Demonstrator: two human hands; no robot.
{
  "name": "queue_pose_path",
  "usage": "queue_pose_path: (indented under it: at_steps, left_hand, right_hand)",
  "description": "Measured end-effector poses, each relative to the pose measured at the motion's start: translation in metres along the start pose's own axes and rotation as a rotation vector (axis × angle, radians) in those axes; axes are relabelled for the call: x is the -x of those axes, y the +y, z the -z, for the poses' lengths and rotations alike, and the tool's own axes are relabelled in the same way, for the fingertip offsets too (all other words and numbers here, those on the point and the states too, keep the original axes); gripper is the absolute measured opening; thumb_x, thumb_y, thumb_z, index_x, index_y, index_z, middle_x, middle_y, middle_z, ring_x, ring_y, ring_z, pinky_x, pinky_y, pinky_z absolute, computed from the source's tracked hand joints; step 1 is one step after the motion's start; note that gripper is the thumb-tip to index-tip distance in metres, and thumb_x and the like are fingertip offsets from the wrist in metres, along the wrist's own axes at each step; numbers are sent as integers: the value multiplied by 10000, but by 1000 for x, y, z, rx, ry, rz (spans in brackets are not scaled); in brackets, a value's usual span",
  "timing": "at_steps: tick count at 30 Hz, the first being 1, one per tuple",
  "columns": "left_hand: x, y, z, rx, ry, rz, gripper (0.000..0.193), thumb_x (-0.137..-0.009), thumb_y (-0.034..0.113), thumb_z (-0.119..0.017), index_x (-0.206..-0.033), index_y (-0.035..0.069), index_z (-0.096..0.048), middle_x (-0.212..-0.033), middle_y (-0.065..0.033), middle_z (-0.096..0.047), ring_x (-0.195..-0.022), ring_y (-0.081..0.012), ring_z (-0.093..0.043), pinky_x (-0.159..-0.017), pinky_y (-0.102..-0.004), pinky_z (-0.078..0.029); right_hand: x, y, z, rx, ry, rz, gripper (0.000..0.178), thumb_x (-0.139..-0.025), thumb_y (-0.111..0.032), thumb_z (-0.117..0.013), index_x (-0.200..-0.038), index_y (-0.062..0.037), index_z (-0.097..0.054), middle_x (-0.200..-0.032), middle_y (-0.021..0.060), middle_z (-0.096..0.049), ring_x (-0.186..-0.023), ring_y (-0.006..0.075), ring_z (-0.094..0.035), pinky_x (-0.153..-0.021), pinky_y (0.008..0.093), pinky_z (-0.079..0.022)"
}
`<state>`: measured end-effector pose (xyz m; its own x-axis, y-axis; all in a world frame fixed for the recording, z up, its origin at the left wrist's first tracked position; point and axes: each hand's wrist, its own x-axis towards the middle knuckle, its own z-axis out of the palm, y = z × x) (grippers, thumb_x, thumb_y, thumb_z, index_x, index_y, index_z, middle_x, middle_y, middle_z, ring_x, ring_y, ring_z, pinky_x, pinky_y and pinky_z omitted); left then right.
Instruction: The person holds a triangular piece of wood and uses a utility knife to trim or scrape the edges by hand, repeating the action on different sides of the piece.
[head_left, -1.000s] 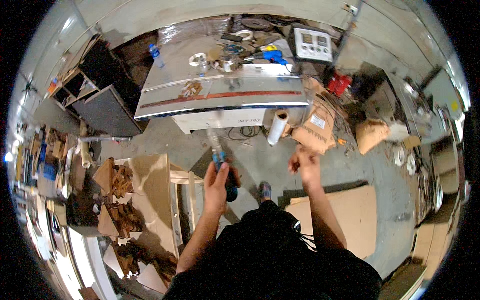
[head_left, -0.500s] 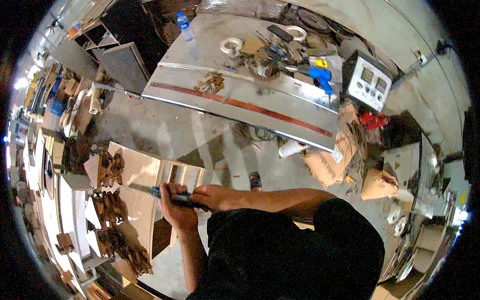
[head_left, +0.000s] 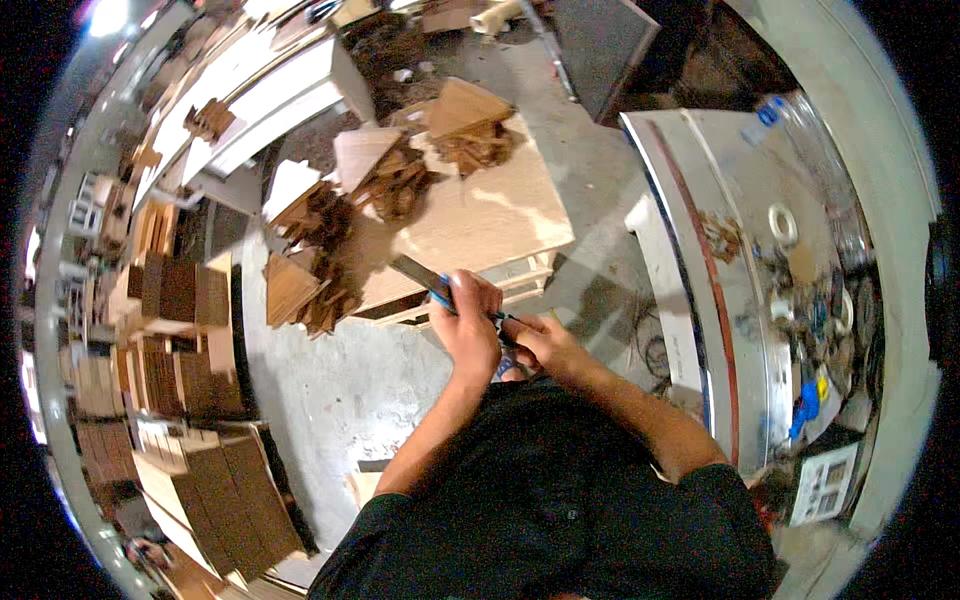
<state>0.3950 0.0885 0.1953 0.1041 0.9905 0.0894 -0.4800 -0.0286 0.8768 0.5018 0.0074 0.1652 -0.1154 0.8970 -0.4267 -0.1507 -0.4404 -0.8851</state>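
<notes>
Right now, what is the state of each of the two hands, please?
Left hand: closed around a blue-and-black tool.
Right hand: at the tool's rear end; grip cannot be told.

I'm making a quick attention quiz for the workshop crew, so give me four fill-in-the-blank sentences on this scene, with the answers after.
1. The left hand grips a long tool that has a bright ____ part showing beside the hand.
2. The person's shirt is ____.
3. The grey-topped table stands on the picture's ____ side.
4. The ring-shaped object lying on that table is ____.

Missing words: blue; black; right; white.
</notes>
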Motion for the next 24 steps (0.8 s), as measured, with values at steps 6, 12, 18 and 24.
queue_pose_path:
  at_steps: [6,12,18,24]
  left_hand:
    - [-31,20,51,218,181,207,355,-1092,361,-510,-867,88,-479,-685,-17,-434,-610,-142,-422,-580,-310,-374]
    - [-46,27,62,472,208,362,434,-1069,492,-452,-1151,80,-561,-777,-52,-502,-695,-184,-480,-667,-336,-419]
    - [-39,3,62,362,116,305,481,-1088,463,-365,-1304,69,-539,-947,-84,-610,-882,-232,-586,-834,-396,-484]
    - [-29,5,45,307,110,291,532,-1096,474,-345,-1330,33,-529,-1137,-127,-654,-1127,-267,-616,-1012,-425,-494]
  right_hand:
    - [-31,-9,-28,10,-176,-61,273,-1055,-308,-512,-953,-73,-605,-763,-11,-585,-647,107,-552,-578,270,-438]
    - [-51,-26,2,-240,-249,-161,153,-951,-61,-481,-1047,-35,-598,-914,72,-656,-788,163,-651,-719,305,-550]
    - [-70,-37,29,-209,-210,-48,207,-866,13,-466,-1035,-17,-582,-894,43,-596,-759,144,-587,-697,297,-498]
    - [-72,-65,36,11,-233,-52,248,-1003,-178,-497,-1148,-15,-613,-934,7,-581,-841,97,-534,-757,253,-447]
